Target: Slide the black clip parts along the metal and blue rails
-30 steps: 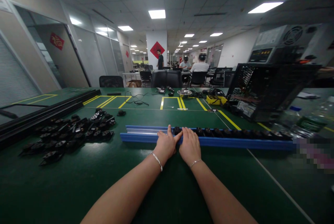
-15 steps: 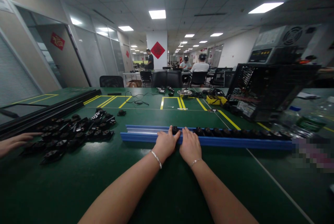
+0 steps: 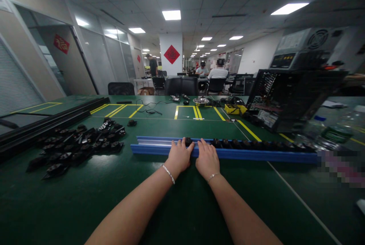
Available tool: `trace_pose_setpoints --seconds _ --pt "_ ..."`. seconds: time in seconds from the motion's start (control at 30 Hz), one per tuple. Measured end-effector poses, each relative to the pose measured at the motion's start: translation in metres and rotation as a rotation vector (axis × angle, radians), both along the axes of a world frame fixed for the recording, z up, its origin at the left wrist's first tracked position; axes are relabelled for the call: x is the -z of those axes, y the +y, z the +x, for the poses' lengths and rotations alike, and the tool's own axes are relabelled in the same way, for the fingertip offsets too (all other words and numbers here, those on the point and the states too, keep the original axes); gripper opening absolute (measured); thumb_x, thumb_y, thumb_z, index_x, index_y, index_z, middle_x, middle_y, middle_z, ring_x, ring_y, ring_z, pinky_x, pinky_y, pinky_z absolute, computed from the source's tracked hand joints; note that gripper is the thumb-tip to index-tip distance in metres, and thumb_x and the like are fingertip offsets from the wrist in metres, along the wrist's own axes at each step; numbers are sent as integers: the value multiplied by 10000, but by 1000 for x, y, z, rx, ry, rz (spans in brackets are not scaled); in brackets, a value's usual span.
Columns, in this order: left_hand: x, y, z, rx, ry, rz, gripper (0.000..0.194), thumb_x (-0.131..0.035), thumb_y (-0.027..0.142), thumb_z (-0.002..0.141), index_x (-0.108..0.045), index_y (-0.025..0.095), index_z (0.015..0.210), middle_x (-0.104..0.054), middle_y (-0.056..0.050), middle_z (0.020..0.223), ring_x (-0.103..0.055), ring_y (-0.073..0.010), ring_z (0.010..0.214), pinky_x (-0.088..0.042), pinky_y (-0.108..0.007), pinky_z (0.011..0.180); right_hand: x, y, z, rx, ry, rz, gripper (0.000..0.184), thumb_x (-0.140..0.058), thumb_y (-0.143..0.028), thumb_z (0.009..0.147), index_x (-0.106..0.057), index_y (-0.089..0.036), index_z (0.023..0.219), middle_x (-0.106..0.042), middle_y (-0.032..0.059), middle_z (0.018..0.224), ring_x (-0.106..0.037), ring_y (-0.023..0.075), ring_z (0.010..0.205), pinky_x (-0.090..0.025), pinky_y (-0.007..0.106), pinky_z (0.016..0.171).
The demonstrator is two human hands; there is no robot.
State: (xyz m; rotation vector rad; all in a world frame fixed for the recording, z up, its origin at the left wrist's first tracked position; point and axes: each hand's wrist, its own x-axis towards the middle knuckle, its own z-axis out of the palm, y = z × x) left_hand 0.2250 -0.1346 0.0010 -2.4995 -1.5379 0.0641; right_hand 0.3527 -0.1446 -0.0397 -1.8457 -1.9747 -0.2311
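Note:
A long blue channel rail lies across the green table in front of me. My left hand reaches over its near wall, thumb and forefinger on either side of a small black part in the groove. Just right of it, my right hand bends its fingers over the same near wall; its thumb is hidden. From beside that hand to the far right, a row of similar black parts sits in the groove. The left stretch of the groove is bare.
A pile of loose black parts lies to the left, by long black bars. Further back are a metal bowl, cables and a yellow box. An opened computer case and plastic bottles stand at the right.
My left hand has shifted slightly left along the rail with the small black part. Another person's hand has left the pile at the left. A distant standing person has moved left.

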Motion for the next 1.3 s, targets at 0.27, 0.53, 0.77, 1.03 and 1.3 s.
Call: trace_pose_setpoints --seconds 0.27,0.53,0.77,1.03,1.3 --pt "-5 -2 -7 -16 23 -1 776 -592 429 735 -263 249 1414 -318 -191 1460 -377 -354 1281 -288 -569 1005 2 1 1 -7 -4 23 524 -443 -93 723 -524 -91 1241 -443 118 1388 -430 231 1181 -217 368 1054" --pt "-2 0 -16 -24 5 -10 800 -592 435 730 -227 262 1421 -294 -172 1476 -354 -343 1296 -301 -540 1005 2 1 0 -9 1 30 511 -435 -90 730 -525 -90 1233 -449 129 1378 -432 231 1173 -213 376 1054" --pt "0 -1 -33 -33 -27 18 783 -605 399 718 -253 277 1407 -322 -163 1463 -377 -339 1282 -361 -489 971 4 3 0 0 -4 26 510 -421 -88 738 -522 -89 1238 -441 117 1387 -427 234 1181 -203 377 1060" --pt "-1 -2 -38 -54 -13 15 785 -597 405 727 -238 274 1413 -322 -157 1465 -382 -328 1284 -348 -469 992 5 3 1 -5 -9 43 482 -421 -82 737 -543 -91 1204 -448 123 1377 -434 226 1167 -209 377 1055" --pt "-2 -2 -39 -56 -19 12 774 -601 405 729 -251 280 1407 -327 -162 1462 -404 -336 1269 -366 -469 979 4 2 1 -5 -10 34 445 -414 -78 740 -578 -102 1153 -456 128 1372 -440 236 1170 -221 384 1051"
